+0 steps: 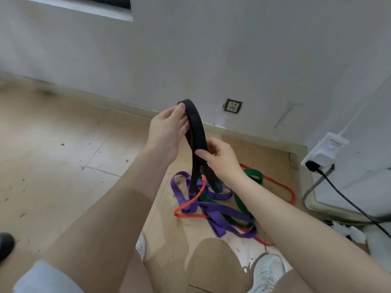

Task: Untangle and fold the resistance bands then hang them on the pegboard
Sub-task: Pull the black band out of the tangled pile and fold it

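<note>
The untangling step looks to be in hand. The left hand (167, 132) holds the top bend of the black band (195, 127) up in the air, thumb and fingers pinching it at the crown. The right hand (220, 159) pinches the same band lower down, thumb across both strands.

The band's lower end hangs into the heap on the wooden floor (63, 144), near the wall: a purple band (220, 210), a green band (252, 176) and a thin red band (190, 203) knotted over one another. The black one seems to run through a purple loop there, though the crossing is too cluttered to be sure.

The next move probably calls for drawing the black band clear of the heap without dragging the others along, then doubling it flat. No pegboard is in view.

A wall socket (232, 105) and a white adapter (325, 152) show no writing that can be read.
</note>
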Available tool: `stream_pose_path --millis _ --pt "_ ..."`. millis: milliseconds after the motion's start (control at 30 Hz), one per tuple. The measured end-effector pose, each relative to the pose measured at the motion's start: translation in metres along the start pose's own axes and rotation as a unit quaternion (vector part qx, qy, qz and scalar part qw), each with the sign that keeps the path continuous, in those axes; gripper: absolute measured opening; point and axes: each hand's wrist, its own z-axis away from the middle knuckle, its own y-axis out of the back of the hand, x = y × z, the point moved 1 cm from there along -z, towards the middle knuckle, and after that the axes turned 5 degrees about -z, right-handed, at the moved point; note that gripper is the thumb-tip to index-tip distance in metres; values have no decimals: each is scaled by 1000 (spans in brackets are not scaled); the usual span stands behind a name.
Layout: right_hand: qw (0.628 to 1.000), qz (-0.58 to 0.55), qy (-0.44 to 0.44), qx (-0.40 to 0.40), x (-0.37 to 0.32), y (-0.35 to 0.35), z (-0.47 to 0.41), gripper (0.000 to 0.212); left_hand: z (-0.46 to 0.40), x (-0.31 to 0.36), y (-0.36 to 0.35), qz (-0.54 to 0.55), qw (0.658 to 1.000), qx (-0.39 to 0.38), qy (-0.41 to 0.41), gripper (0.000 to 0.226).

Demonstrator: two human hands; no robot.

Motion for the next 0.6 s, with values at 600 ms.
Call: stream_pose_path --millis 600 --pt "942 -324 -65 57 -137 22 -47 11 16 -5 1 -223 960 -52 -163 20"
